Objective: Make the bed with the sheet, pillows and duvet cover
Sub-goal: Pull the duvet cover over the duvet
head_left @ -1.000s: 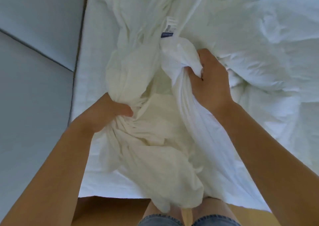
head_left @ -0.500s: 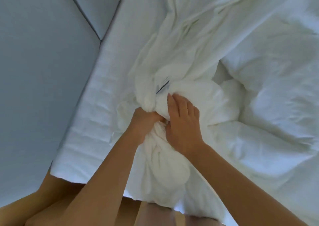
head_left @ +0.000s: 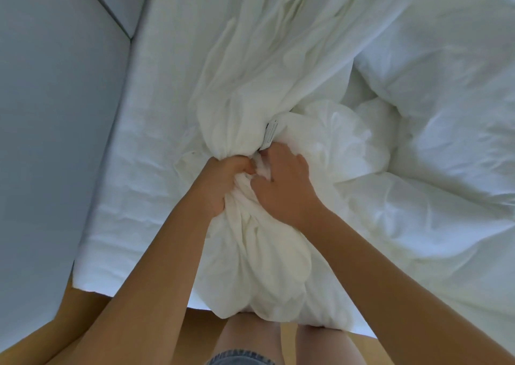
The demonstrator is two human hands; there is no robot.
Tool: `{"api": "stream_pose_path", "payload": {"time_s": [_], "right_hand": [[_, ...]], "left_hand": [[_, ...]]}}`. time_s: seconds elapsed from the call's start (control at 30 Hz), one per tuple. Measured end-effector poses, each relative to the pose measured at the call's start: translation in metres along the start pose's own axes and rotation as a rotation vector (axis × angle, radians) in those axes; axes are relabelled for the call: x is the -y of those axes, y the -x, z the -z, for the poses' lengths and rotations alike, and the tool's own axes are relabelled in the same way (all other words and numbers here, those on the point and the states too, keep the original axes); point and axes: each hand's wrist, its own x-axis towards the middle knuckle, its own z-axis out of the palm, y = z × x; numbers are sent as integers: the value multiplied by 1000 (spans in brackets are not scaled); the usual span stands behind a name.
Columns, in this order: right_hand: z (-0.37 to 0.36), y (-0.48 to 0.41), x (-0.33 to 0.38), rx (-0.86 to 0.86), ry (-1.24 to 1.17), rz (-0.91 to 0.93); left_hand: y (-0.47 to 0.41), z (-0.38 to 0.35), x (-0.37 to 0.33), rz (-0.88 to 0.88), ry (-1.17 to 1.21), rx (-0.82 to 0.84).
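A cream duvet cover (head_left: 259, 66) lies bunched over the bed, its lower end hanging off the near edge. My left hand (head_left: 223, 179) grips a gathered neck of that cover. My right hand (head_left: 281, 186) lies over the white duvet (head_left: 331, 139) beside it, fingers curled into the fabric. A small care label (head_left: 271, 134) sticks up just above my right hand. The puffy duvet spreads away to the right. A white fitted sheet (head_left: 150, 130) covers the mattress on the left.
Grey wall panels (head_left: 55, 114) run along the bed's left side, close to the mattress edge. A wooden floor (head_left: 36, 345) shows below the near edge, with my bare legs (head_left: 250, 334) against the bed.
Both hands have come together at one gathered point of cover and duvet. The view has shifted so the bed sits further right. The care label now stands just above my right hand.
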Motion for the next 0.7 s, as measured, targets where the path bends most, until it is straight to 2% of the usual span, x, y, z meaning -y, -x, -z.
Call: {"api": "stream_pose_path", "payload": {"time_s": [0.03,0.07,0.13,0.23,0.3,0.4,0.43,0.47,0.57,0.6,0.7], "right_hand": [[-1,2,3,-48,-235,-18],[-3,5,5,-75,-324,-8],[-8,5,0,-25,-158,13],[-10,-1,-15,86,184,4],[-10,-3,-15,141,220,-2],[-13,-8,-14,177,235,-1],[-13,-9,-14,170,166,-37],[-12,-8,-13,150,-4,-104],[-8,-3,-8,133,-810,-334],[-9,-2,-9,119,-955,-347],[-11,1,-10,73,-1052,-345]], "left_hand": [[1,0,0,-1,23,27],[1,0,1,-2,44,52],[0,1,2,-7,72,59],[-1,2,3,-12,98,-21],[-1,3,2,-4,102,-35],[2,5,-3,76,204,141],[4,6,-6,94,272,225],[4,5,-9,100,338,305],[6,-1,-16,93,342,461],[6,-4,-16,84,318,472],[6,-9,-10,65,390,476]]}}
